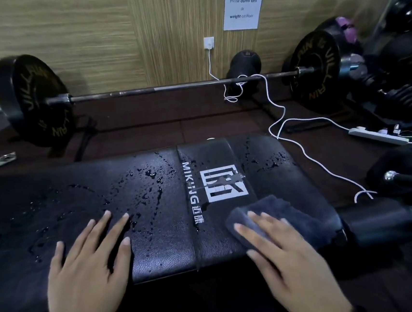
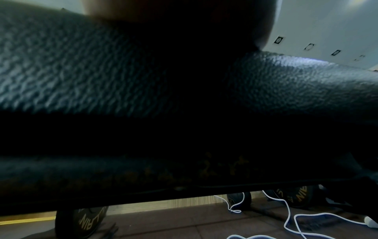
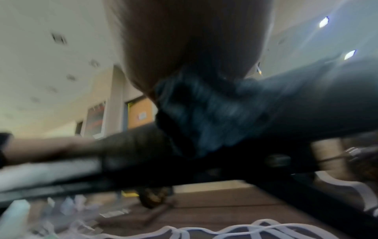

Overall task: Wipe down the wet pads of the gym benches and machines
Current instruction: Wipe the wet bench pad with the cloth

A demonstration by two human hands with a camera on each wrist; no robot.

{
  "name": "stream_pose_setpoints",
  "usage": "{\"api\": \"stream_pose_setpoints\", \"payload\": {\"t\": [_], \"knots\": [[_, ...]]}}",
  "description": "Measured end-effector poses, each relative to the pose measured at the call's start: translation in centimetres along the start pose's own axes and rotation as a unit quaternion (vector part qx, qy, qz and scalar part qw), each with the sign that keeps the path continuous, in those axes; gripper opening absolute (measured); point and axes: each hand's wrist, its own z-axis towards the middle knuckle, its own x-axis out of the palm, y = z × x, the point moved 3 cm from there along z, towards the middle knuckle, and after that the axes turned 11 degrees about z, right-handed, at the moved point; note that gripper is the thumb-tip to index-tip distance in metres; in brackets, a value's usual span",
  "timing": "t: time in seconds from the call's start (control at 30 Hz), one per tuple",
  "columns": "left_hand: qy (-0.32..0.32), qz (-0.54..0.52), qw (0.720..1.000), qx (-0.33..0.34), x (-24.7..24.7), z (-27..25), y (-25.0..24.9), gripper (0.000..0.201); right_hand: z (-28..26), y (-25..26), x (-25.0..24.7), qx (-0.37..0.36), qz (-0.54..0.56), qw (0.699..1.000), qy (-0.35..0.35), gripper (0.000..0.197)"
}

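A black padded bench pad [image 1: 158,248] with a white logo runs across the head view, beaded with water drops [image 1: 152,183] around its middle. My left hand [image 1: 89,262] lies flat on the pad left of centre, fingers spread and straight. My right hand [image 1: 279,244] presses flat on a dark grey cloth [image 1: 291,215] near the pad's right end, below the logo. The right wrist view shows the cloth [image 3: 204,116] blurred under the palm. In the left wrist view only the pad's grained edge [image 2: 61,72] shows under the hand.
A loaded barbell [image 1: 168,87] lies on the floor beyond the bench, by a wood-panelled wall. A white cable [image 1: 297,147] trails from a wall socket to a power strip [image 1: 379,136] at the right. Dumbbells [image 1: 406,101] crowd the far right. A black padded roller [image 1: 382,222] adjoins the bench's right end.
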Motion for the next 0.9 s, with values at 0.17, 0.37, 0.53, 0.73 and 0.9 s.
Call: {"api": "stream_pose_setpoints", "payload": {"t": [0.17,0.37,0.53,0.73,0.9], "knots": [[-0.005,-0.004,1.0,0.001,0.2,-0.1,0.0,0.049,-1.1,-6.1,-3.3,0.124,-0.015,0.989,-0.079,0.047],[-0.013,0.0,1.0,0.0,0.3,-0.1,0.0,0.049,3.9,-6.7,-2.4,0.256,-0.045,0.962,-0.086,0.041],[-0.008,0.006,1.0,-0.003,0.3,-0.2,0.0,0.049,7.3,-1.5,0.5,0.176,-0.033,0.983,0.033,0.055],[-0.006,0.01,1.0,-0.004,0.4,-0.2,0.1,0.049,2.7,2.0,1.6,0.03,-0.005,0.997,0.064,0.043],[-0.019,0.005,1.0,-0.007,0.3,-0.1,-0.1,0.048,-0.6,-3.3,-2.1,0.043,-0.033,0.998,0.026,0.046]]}}
